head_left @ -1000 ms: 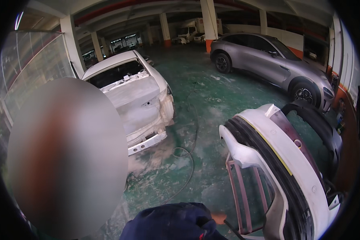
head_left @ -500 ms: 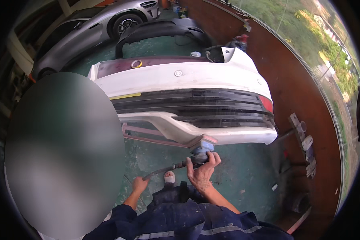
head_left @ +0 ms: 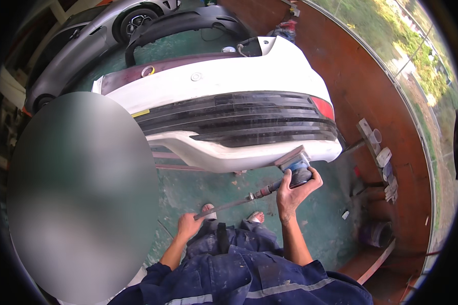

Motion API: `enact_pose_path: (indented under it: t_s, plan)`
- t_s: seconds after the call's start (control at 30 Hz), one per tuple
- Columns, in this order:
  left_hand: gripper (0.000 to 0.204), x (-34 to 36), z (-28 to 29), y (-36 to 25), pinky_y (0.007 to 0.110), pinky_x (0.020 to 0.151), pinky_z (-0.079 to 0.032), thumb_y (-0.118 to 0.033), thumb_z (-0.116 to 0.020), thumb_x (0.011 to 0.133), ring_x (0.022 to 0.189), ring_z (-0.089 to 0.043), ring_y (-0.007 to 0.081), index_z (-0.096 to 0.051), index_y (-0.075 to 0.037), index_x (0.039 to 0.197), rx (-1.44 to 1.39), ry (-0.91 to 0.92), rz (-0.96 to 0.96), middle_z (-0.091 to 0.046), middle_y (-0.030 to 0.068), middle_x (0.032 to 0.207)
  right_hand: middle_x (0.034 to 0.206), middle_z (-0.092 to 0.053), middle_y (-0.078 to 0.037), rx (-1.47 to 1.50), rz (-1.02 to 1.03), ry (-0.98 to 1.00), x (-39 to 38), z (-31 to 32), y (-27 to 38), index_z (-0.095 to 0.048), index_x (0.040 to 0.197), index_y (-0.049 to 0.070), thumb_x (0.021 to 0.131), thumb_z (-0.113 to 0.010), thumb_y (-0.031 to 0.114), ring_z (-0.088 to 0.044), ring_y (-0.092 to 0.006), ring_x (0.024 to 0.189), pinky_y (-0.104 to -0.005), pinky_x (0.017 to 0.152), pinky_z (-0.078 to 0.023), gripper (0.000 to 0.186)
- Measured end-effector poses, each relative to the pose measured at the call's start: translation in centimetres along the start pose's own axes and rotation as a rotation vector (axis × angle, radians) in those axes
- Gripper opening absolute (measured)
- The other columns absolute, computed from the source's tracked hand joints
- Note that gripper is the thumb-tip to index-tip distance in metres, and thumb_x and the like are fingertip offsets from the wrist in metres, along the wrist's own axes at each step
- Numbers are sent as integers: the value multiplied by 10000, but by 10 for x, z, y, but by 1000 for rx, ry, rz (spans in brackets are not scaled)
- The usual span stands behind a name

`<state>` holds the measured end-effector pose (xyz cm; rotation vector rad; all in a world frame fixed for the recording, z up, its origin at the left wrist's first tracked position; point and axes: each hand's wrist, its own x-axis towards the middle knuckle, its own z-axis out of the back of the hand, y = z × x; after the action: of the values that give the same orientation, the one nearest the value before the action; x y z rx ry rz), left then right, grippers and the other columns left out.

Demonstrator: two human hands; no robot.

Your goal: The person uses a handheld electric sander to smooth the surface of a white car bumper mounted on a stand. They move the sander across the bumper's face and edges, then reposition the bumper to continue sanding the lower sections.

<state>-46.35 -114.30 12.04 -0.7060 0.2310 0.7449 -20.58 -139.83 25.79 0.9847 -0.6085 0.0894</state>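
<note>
A white car bumper (head_left: 259,68) lies across in front of me, with a black slatted panel (head_left: 229,118) along its middle and a red reflector (head_left: 322,108) at its right end. My right hand (head_left: 291,198) is closed around a blue-and-black power sander (head_left: 301,176). The sander's flat pad is tilted up at the lower edge of the bumper, toward the right; whether it touches is hard to tell. A grey hose (head_left: 223,206) runs from the sander to my left hand (head_left: 188,226), which is wrapped round it.
A roll of tape (head_left: 147,71) rests at the bumper's far left. Behind are a dark bumper (head_left: 188,25) and a silver car (head_left: 94,43). Along the brown wall (head_left: 356,101) on the right, a ledge bears small items; a bucket (head_left: 375,234) stands below. Pinkish stand bars (head_left: 175,166) show under the bumper.
My right hand and the sander have moved right along the bumper's lower edge. The hose has straightened out between my hands. The view has shifted, and both my feet now show.
</note>
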Motion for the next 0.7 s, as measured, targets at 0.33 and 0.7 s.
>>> enact_pose_path:
  t_s: [0.33,0.7]
  plan:
    - [492,-15,2,71,544,771,-554,-492,-776,908,900,-715,507,-807,-2,902,69,68,201,-728,289,853,1256,-481,-248,200,266,192,-65,-51,63,-517,1331,30,736,-962,172,-640,-414,997,-495,806,-590,756]
    - [454,1,-20,2,552,817,-560,-501,-752,917,927,-721,493,-828,-55,947,111,133,136,-753,260,900,1253,-496,-259,-4,90,-23,-19,-16,22,-488,1324,7,735,-870,21,-497,-431,1218,-545,1035,-435,703]
